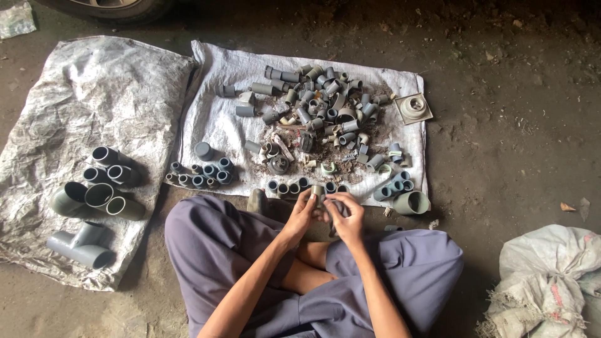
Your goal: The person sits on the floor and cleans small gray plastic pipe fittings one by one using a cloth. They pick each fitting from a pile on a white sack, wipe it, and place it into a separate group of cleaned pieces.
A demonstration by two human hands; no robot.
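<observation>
hands on a small pipe fitting

while the person sits cross-legged on the dirt floor, the left hand [302, 213] and right hand [345, 216] meet just above the knees, both grasping a small grey pipe fitting [319, 193] between the fingertips. it sits at the near edge of a white woven sack [216, 112] heaped with grey fittings [325, 103]. larger elbows [100, 197] lie on a second sack [81, 94] to the left.

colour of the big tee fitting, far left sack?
Grey, plain, no pattern: the tee fitting on the crumpled sack. Head view shows it clearly.
</observation>
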